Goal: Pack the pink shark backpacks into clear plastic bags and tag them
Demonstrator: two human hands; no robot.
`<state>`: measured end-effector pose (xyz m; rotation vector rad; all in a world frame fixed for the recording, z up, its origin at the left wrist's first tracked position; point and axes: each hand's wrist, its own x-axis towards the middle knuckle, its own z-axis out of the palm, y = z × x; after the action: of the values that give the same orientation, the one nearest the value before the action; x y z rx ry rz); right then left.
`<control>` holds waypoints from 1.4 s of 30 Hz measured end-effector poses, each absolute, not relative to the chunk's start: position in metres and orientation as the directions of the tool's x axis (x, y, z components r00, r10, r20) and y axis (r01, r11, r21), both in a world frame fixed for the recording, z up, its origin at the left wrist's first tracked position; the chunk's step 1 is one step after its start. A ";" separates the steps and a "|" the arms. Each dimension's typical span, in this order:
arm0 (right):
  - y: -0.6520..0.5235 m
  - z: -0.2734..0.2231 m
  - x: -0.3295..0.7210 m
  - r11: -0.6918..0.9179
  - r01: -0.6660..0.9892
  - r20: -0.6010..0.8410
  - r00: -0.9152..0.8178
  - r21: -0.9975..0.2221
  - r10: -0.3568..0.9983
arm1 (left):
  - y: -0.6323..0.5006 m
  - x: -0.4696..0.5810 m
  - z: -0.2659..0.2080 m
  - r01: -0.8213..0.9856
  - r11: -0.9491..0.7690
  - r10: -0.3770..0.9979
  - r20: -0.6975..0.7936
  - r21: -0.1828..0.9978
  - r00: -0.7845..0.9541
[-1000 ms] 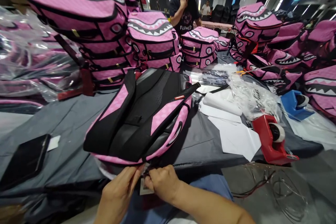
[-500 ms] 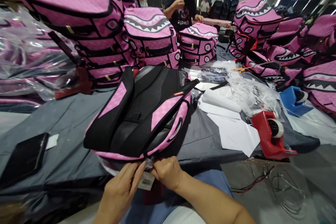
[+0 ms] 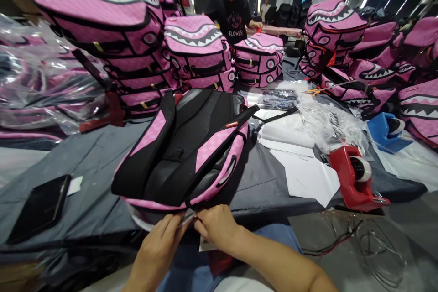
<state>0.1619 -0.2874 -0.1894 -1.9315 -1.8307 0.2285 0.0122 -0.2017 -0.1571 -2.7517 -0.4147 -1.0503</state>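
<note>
A pink and black backpack point(image 3: 178, 150) lies on the grey-covered table with its straps and black padded back facing up. At its near edge, my left hand point(image 3: 159, 244) pinches a strip of clear plastic point(image 3: 187, 217). My right hand point(image 3: 217, 228) is closed on the other side of this plastic, its fingertips partly hidden. Under my right hand hangs a white tag point(image 3: 204, 244), mostly covered, with something dark red beside it. Both hands are just below the bag's near edge.
Stacked pink backpacks point(image 3: 195, 45) stand behind, one stack under a person's hand point(image 3: 255, 24). White paper sheets point(image 3: 304, 173), a red tape dispenser point(image 3: 356, 178) and a blue tape dispenser point(image 3: 388, 132) lie right. A black tablet point(image 3: 39, 207) lies left. Plastic-wrapped bags point(image 3: 41, 77) fill the far left.
The white tag has shifted right and is now mostly hidden under my right hand. My fingers have moved slightly along the plastic. The person behind has lowered one hand.
</note>
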 end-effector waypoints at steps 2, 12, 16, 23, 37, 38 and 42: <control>-0.291 -0.182 0.166 0.041 0.780 0.242 0.143 -0.624 0.960 | -0.202 0.015 -0.160 0.312 -0.948 0.183 0.693 -0.064 0.697; -0.319 -0.213 0.146 0.275 0.932 0.623 -0.072 -0.237 0.779 | -0.210 0.023 -0.160 0.410 -0.888 0.426 0.714 0.210 0.555; -0.309 -0.220 0.150 0.265 0.944 0.564 -0.114 -0.194 0.818 | -0.213 0.021 -0.158 0.446 -0.811 0.579 0.625 0.379 0.523; -0.304 -0.225 0.161 0.237 0.960 0.467 -0.144 -0.148 0.873 | -0.216 0.024 -0.145 0.450 -0.679 0.732 0.490 0.580 0.473; -0.288 -0.180 0.180 0.287 0.958 0.428 -0.257 -0.006 0.866 | -0.252 0.007 -0.173 0.524 -0.850 0.364 0.788 0.062 0.497; -0.287 -0.177 0.181 0.296 0.955 0.425 -0.268 -0.001 0.865 | -0.256 0.011 -0.178 0.533 -0.845 0.359 0.774 0.032 0.522; -0.285 -0.169 0.186 0.294 0.956 0.412 -0.268 0.000 0.871 | -0.259 0.031 -0.194 0.632 -0.775 0.394 0.800 0.025 0.451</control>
<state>0.1859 -0.2846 -0.1686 -1.6503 -2.2348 -0.3552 0.0309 -0.2593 -0.1936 -2.4288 -0.8822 -1.2298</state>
